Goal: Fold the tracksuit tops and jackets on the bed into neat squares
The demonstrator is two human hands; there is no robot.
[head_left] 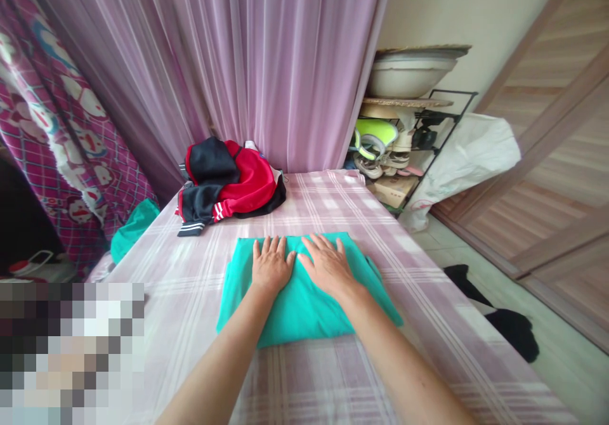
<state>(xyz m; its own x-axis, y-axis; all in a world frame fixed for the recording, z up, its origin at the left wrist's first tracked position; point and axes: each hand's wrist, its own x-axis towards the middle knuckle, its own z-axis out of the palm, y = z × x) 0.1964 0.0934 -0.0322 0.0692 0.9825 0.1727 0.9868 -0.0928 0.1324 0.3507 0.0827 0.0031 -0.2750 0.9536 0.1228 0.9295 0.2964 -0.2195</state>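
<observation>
A folded teal garment [314, 311] lies flat on the plaid-covered table [181, 323], its kind hidden by the folds. Both palms press down on its upper half. My left hand [272, 263] rests left of the middle, fingers stretched out and pointing away from me. Close beside it, my right hand [328, 263] lies flat with its fingers spread. The two thumbs point toward each other with a small gap between. Neither hand grips the cloth.
A red and navy jacket [252, 181] lies heaped at the table's far left. Purple curtains [285, 63] hang behind. At the right stand a shoe rack [419, 152] topped by a basin [412, 73], a white plastic bag [471, 158] and wooden doors [547, 127]. Dark cloth [511, 330] lies on the floor.
</observation>
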